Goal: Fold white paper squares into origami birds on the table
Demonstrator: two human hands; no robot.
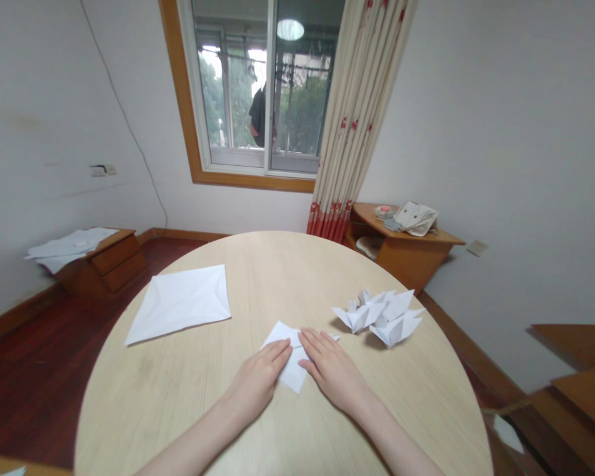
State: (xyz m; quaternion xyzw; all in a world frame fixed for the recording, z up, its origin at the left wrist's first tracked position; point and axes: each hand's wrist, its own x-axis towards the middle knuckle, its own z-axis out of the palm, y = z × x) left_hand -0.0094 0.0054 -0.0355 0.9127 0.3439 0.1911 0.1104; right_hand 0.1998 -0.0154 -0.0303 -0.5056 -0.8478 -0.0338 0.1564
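Bare forearms [198, 439] are reaching in from the bottom edge, with the left hand [258, 380] and right hand [333, 370] lying open and flat, grasping nothing, their fingertips resting on a folded white paper sheet [293, 371] at centre. It looks light and soft, best taken by its free edges; the fingers are hiding part of its folds. Folded paper figures [379, 317] are sitting just right, a flat white sheet [178, 304] is lying left on the round wooden table [129, 403], and a wooden side cabinet [401, 254] is standing beyond, upper right.
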